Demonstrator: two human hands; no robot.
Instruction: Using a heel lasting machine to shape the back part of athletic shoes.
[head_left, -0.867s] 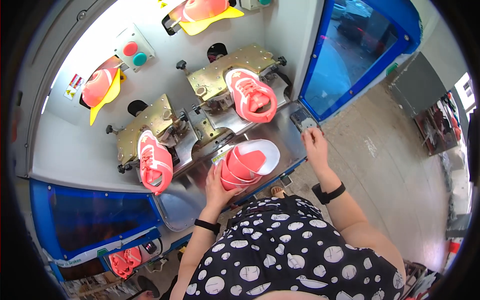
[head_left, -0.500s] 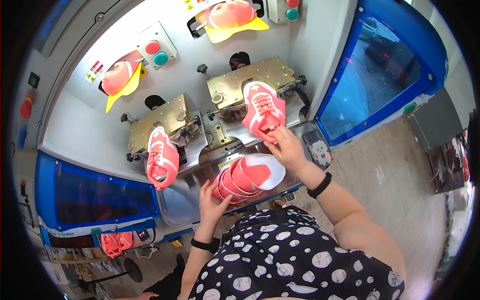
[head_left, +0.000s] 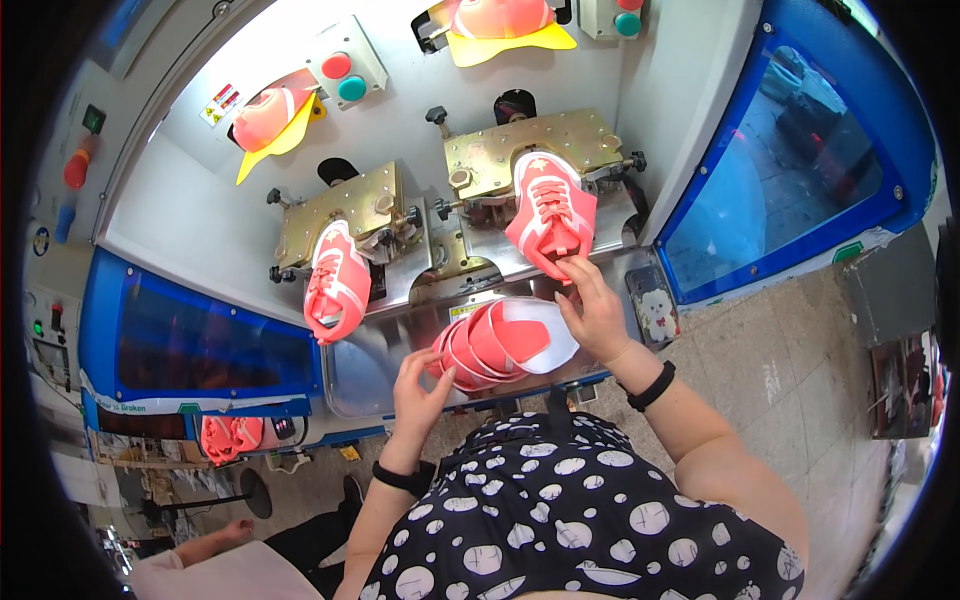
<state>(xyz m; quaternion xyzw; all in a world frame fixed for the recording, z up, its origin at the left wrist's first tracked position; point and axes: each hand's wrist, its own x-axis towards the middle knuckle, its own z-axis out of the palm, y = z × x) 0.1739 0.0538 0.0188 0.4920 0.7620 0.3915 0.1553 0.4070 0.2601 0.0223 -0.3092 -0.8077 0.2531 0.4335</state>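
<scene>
My left hand (head_left: 415, 392) rests its fingertips and thumb, spread apart, against the left edge of a nested stack of pink shoe uppers (head_left: 475, 350) with a white inner face at its right end. At the heel of the right-hand pink lace-up shoe upper (head_left: 550, 205), my right hand (head_left: 600, 318) touches with its fingertips, its thumb held apart below. That upper is set toe-first on the right clamp station (head_left: 520, 150) of a machine. Another pink upper (head_left: 336, 285) sits likewise on the left station (head_left: 340, 215).
Pink-and-yellow padded forms (head_left: 272, 125) and a box with red and green buttons (head_left: 345, 75) are on the machine's back wall. Blue-framed windows flank it. A phone (head_left: 655, 305) lies right of my right hand. Another person's arm (head_left: 210, 542) shows at lower left.
My right thumb has come away from the heel of the right upper while the fingertips stay by it. My left hand stays at the stack. The whole view has shifted; the other person shows more.
</scene>
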